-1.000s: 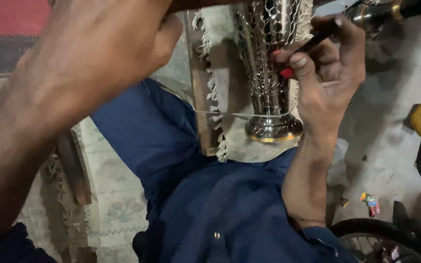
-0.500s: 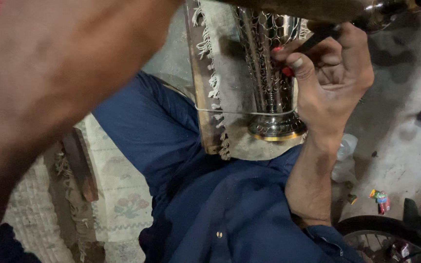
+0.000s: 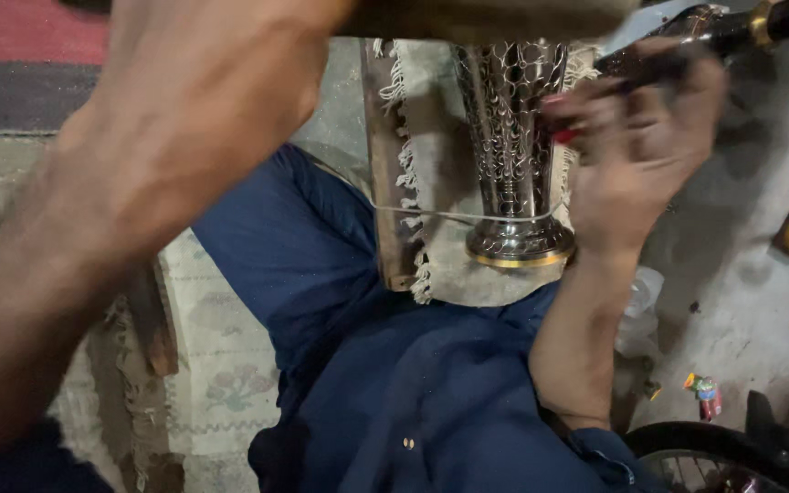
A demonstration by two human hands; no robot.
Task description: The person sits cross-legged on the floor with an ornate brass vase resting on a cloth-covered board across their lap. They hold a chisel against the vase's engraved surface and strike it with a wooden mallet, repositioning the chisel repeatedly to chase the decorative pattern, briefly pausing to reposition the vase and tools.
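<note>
Head view, against the two earlier looks: left forearm swung higher and closer, now filling the whole upper left of the frame; right hand [image 3: 636,151] blurred with motion where half a second ago sharp. Read as a stroke under way, a judgement only: work on the metal vase [image 3: 515,151] going on, not finished.

Vase at upper centre, patterned silver with a gold ring round its foot, foot pointing down the frame, upper part cut off behind a brownish bar along the top edge. Under it a pale fringed cloth [image 3: 445,228] over a wooden board [image 3: 385,164], a thin cord crossing cloth and vase just above the foot.

Right hand just right of the vase, fingers [image 3: 595,114] curled tight round a dark slim tool [image 3: 655,64] with a red spot at the near end; tool tip close to the vase wall, contact lost in the blur.

Left hand [image 3: 230,82] near the top edge, seeming to meet the brownish bar there; fingers out of sight, so closed or loose cannot be told.

Below, blue trousers [image 3: 321,265] and blue shirt across lower centre, patterned rug [image 3: 221,365] at lower left, a wheel's rim [image 3: 687,456] at lower right.
</note>
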